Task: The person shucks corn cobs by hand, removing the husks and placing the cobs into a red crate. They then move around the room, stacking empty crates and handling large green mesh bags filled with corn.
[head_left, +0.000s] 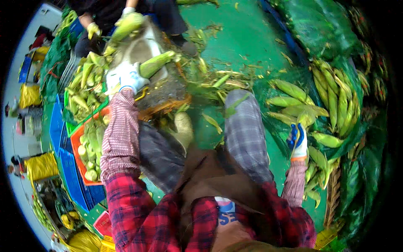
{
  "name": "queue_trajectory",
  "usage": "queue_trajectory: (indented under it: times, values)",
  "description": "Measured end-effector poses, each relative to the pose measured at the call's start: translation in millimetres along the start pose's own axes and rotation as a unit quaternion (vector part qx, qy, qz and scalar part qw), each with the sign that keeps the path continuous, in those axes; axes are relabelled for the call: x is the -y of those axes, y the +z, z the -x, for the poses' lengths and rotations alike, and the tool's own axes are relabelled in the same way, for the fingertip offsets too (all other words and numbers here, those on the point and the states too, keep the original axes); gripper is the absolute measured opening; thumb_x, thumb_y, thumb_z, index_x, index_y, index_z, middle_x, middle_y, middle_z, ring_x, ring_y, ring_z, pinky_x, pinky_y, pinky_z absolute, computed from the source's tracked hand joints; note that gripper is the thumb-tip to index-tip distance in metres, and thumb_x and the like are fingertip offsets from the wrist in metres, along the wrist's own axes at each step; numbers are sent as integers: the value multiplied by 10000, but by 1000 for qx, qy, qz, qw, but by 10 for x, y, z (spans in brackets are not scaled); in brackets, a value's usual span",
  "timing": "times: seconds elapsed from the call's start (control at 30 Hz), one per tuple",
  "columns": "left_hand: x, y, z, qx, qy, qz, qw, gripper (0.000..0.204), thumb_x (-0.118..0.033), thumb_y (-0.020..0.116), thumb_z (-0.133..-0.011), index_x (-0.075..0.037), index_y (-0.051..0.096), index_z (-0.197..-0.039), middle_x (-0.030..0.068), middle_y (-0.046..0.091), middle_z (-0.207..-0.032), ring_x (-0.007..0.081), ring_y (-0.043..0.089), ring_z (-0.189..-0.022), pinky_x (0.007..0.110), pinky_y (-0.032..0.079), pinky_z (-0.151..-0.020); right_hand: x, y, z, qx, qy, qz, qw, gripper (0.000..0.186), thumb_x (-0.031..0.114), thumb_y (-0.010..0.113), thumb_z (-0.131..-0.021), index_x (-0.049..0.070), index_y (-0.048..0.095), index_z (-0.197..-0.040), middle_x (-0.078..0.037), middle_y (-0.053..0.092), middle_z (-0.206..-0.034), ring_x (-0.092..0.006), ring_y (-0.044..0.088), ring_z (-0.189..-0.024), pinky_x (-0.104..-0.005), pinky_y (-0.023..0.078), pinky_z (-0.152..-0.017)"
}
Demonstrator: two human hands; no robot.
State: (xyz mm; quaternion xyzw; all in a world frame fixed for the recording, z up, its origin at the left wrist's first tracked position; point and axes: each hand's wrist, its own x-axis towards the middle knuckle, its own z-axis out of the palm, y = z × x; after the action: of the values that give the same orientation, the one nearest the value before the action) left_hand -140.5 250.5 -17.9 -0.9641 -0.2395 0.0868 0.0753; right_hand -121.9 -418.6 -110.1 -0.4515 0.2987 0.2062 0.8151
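Note:
My left hand (pixel 129 76), in a white glove, is closed on an ear of corn (pixel 155 64) in its green husk. It holds the ear over a worn, dirt-covered stand (pixel 168 90) with a pale tray-like top. Far to the right, my right hand (pixel 298 142), in a white glove with blue on it, is closed on the stem end of another husked ear (pixel 307 117). Several unpeeled ears (pixel 289 89) lie around it on green netting. Blur hides the right fingertips in part.
Across the stand, a co-worker's gloved hand (pixel 127 14) holds an ear of corn (pixel 128 26). At left stand a green crate (pixel 93 110) and an orange crate (pixel 77 145) of corn, beside blue crates (pixel 75 180). Husk scraps (pixel 233 80) litter the green floor.

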Motion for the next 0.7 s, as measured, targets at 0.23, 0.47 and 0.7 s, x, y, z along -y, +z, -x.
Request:
queue_trajectory:
  times: [0.23, 0.47, 0.7]
  values:
    - [351, 177, 15, -318, -62, -52, 945, 663, -251, 762, -669, -127, 539, -1281, 106, 590, -1178, 294, 561, -1101, 458, 386, -1005, -303, 1081, 809, 107, -97, 271, 952, 311, 298, 507, -999, 11, 620, -1047, 28, 495, -651, -78, 428, -471, -230, 338, -435]
    - [-546, -334, 384, 34, 65, 493, 867, 561, -492, 619, -914, -119, 577, -1331, 141, 619, -1288, 237, 594, -1173, 349, 451, -1016, -559, 2049, 892, 240, -235, 511, 792, 344, 208, 738, -800, 30, 626, -1073, -42, 664, -841, -189, 625, -706, -335, 500, -639]
    - [-1017, -458, 630, 196, 138, 857, 457, 573, -350, 621, -956, -62, 448, -1421, 97, 606, -1281, 232, 598, -1128, 395, 496, -966, -939, 2661, 735, 238, -471, 641, 558, 474, 312, 748, -791, 65, 599, -1167, -167, 687, -932, -377, 666, -828, -445, 528, -731]
